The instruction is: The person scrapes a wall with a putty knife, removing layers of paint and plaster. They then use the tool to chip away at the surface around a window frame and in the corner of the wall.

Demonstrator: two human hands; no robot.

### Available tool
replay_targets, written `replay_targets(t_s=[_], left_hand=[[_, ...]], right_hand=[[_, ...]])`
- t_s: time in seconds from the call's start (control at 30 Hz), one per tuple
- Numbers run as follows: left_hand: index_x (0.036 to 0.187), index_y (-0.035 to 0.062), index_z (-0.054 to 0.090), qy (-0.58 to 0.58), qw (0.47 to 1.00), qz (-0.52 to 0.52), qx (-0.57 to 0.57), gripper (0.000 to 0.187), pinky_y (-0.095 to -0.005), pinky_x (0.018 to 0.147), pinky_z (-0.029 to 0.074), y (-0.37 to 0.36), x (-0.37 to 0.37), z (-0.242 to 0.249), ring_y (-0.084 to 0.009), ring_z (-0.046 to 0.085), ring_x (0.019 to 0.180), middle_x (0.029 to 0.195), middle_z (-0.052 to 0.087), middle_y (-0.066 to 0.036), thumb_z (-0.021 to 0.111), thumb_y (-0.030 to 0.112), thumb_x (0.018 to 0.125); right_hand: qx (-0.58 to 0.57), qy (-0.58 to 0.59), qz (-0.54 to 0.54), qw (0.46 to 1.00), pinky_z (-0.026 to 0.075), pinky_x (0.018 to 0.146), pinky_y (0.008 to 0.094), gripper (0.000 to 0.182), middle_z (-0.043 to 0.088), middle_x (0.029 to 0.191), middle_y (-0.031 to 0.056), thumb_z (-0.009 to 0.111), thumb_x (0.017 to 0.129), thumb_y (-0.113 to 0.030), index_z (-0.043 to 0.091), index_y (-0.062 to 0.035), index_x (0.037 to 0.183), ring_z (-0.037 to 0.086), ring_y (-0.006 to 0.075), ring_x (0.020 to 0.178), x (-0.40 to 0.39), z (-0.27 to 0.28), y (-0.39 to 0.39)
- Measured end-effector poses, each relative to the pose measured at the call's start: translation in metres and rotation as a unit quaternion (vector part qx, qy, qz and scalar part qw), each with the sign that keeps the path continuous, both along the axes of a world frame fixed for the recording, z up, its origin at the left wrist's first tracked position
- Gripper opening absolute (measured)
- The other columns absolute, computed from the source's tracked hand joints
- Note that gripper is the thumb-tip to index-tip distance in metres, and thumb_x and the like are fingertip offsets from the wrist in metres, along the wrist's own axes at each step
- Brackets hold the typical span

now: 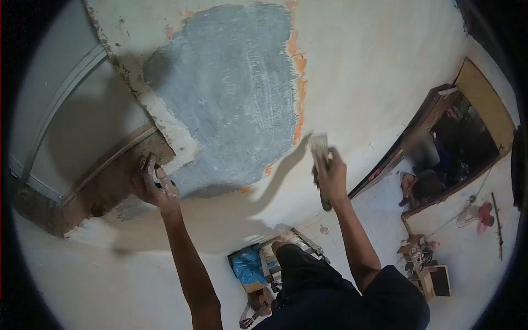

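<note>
My right hand (331, 175) is closed round the handle of a wide brush (319, 144), its pale bristles pointing up beside the cream wall (363, 71). A large grey patch (225, 93) with orange edges covers part of this wall, to the left of the brush. My left hand (156, 186) is raised at the brown ledge (104, 184) below the patch's left side. Whitish smears mark its curled fingers, and a small dark and white thing shows between them, too small to name.
A person (426, 159) sits in the doorway at the right. Below me are a blue plastic bag (248, 265) and wooden pieces on the tiled floor (363, 217). Boxes and clutter (421, 261) stand by the right wall. A curved frame (58, 93) is at the upper left.
</note>
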State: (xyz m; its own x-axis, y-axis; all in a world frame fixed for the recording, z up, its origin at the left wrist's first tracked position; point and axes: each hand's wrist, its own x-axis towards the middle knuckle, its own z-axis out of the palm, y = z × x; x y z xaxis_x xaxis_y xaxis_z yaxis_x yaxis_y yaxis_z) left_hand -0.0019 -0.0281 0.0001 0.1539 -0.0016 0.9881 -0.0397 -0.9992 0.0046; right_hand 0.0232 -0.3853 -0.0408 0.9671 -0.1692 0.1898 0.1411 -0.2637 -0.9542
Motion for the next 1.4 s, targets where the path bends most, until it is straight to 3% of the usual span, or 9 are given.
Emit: replay_targets(t_s=[0.17, 0.23, 0.3, 0.43, 0.57, 0.67, 0.93, 1.23, 1.4], left_hand=[[0.098, 0.0068, 0.065, 0.004, 1.000, 0.005, 0.011, 0.023, -0.0474, 0.090, 0.034, -0.006, 0.000, 0.003, -0.0335, 0.054, 0.095, 0.098, 0.063, -0.012, 0.046, 0.018, 0.090], [0.099, 0.0070, 0.065, -0.001, 1.000, 0.020, 0.018, 0.022, -0.0474, 0.091, 0.034, 0.001, 0.002, -0.004, -0.0335, 0.055, 0.095, 0.098, 0.063, -0.012, 0.047, 0.016, 0.089], [0.099, 0.0071, 0.065, -0.008, 0.999, 0.034, 0.023, 0.022, -0.0474, 0.091, 0.034, 0.003, 0.002, -0.007, -0.0336, 0.055, 0.095, 0.099, 0.063, -0.011, 0.048, 0.015, 0.089], [0.099, 0.0049, 0.065, -0.019, 1.000, 0.001, 0.008, 0.026, -0.0462, 0.088, 0.035, -0.005, 0.002, 0.000, -0.0320, 0.055, 0.093, 0.098, 0.063, -0.011, 0.047, 0.022, 0.090], [0.096, 0.0028, 0.065, -0.024, 1.000, -0.014, 0.007, 0.029, -0.0443, 0.084, 0.037, 0.001, 0.005, -0.004, -0.0308, 0.054, 0.094, 0.100, 0.061, -0.011, 0.047, 0.025, 0.088], [0.097, 0.0031, 0.065, -0.033, 0.999, -0.031, 0.001, 0.027, -0.0449, 0.084, 0.038, -0.003, 0.003, 0.002, -0.0314, 0.054, 0.095, 0.099, 0.060, -0.012, 0.050, 0.023, 0.085], [0.095, 0.0032, 0.065, -0.059, 0.996, -0.067, -0.007, 0.026, -0.0458, 0.083, 0.038, -0.001, 0.007, -0.001, -0.0314, 0.053, 0.093, 0.097, 0.058, -0.012, 0.053, 0.022, 0.082], [0.098, 0.0034, 0.064, -0.040, 0.997, -0.060, -0.021, 0.029, -0.0466, 0.085, 0.036, -0.001, 0.005, -0.005, -0.0326, 0.054, 0.094, 0.099, 0.059, -0.012, 0.048, 0.024, 0.086], [0.097, 0.0027, 0.064, -0.030, 0.999, -0.021, 0.019, 0.032, -0.0472, 0.084, 0.036, -0.004, -0.001, 0.003, -0.0323, 0.053, 0.092, 0.100, 0.060, -0.014, 0.045, 0.027, 0.089]], right_hand=[[-0.001, -0.184, -0.048, 0.982, 0.047, 0.050, 0.0294, 0.018, 0.062, 0.069, 0.0144, 0.048, 0.095, -0.015, 0.050, 0.0002, 0.104, 0.061, 0.0172, 0.056, 0.026, 0.044, 0.016], [-0.030, -0.251, -0.074, 0.965, 0.039, 0.048, 0.0234, 0.019, 0.055, 0.061, 0.0062, 0.048, 0.097, -0.018, 0.052, 0.0012, 0.097, 0.050, 0.0069, 0.054, 0.034, 0.063, 0.022], [-0.025, -0.246, -0.059, 0.967, 0.039, 0.048, 0.0251, 0.019, 0.055, 0.061, 0.0068, 0.047, 0.097, -0.017, 0.052, 0.0015, 0.097, 0.051, 0.0076, 0.054, 0.039, 0.090, 0.020], [-0.154, -0.365, -0.055, 0.917, 0.041, 0.048, 0.0303, 0.014, 0.055, 0.062, 0.0130, 0.047, 0.095, -0.013, 0.051, 0.0004, 0.091, 0.055, 0.0192, 0.051, 0.051, 0.146, 0.013], [-0.337, -0.443, -0.079, 0.827, 0.046, 0.050, 0.0376, 0.009, 0.062, 0.072, 0.0166, 0.054, 0.089, -0.010, 0.051, -0.0015, 0.089, 0.062, 0.0303, 0.059, 0.054, 0.204, 0.004], [-0.495, -0.529, -0.078, 0.685, 0.053, 0.053, 0.0328, 0.025, 0.065, 0.084, 0.0068, 0.060, 0.079, -0.013, 0.050, -0.0106, 0.101, 0.066, 0.0216, 0.071, 0.065, 0.234, -0.007], [-0.676, -0.556, -0.024, 0.483, 0.055, 0.062, 0.0283, 0.036, 0.063, 0.099, 0.0037, 0.060, 0.078, -0.015, 0.051, -0.0155, 0.113, 0.066, 0.0177, 0.083, 0.060, 0.288, -0.011], [-0.694, -0.597, -0.014, 0.402, 0.055, 0.060, 0.0291, 0.027, 0.064, 0.085, 0.0044, 0.060, 0.081, -0.020, 0.052, -0.0100, 0.105, 0.066, 0.0194, 0.075, 0.074, 0.298, -0.037], [-0.699, -0.568, -0.012, 0.435, 0.056, 0.056, 0.0294, 0.028, 0.066, 0.087, 0.0068, 0.063, 0.077, -0.019, 0.051, -0.0078, 0.101, 0.067, 0.0198, 0.072, 0.078, 0.292, -0.044]])
